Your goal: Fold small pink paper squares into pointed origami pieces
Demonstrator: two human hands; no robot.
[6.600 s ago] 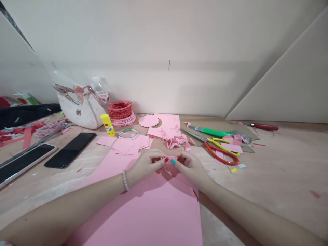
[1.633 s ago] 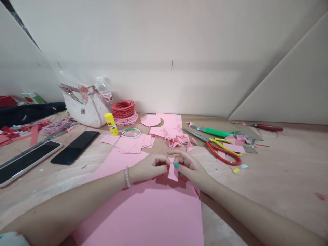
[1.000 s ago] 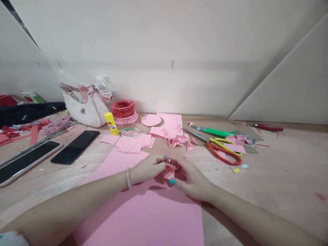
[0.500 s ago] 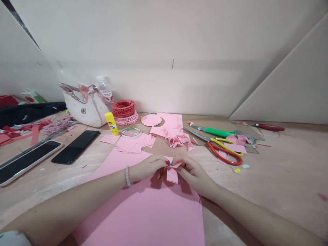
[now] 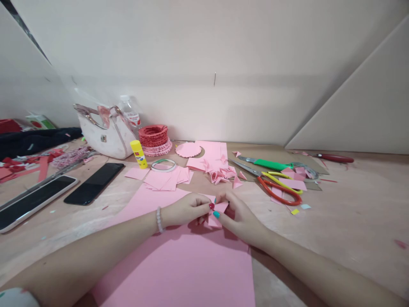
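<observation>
Both hands pinch one small folded piece of pink paper (image 5: 215,221) above a large pink sheet (image 5: 179,268). My left hand (image 5: 188,209) is closed on its left side, the thumb pressing near the centre fold. From the right, my right hand (image 5: 241,215) grips it with the thumb laid across the front. Some fingertips are hidden behind the paper. Just beyond the hands lies a heap of folded pink paper points (image 5: 220,175). Flat pink paper squares (image 5: 162,179) are spread to the left of that heap.
Orange-handled scissors (image 5: 281,194) and a green-handled tool (image 5: 271,164) lie to the right. Behind the squares stand a yellow glue stick (image 5: 138,154), a stack of red rings (image 5: 153,135) and a white handbag (image 5: 105,136). Two phones (image 5: 94,183) rest on the left, and a wall closes the back.
My right thumb has come round to the front of the folded paper and now presses across it. The left thumb has shifted slightly toward the centre.
</observation>
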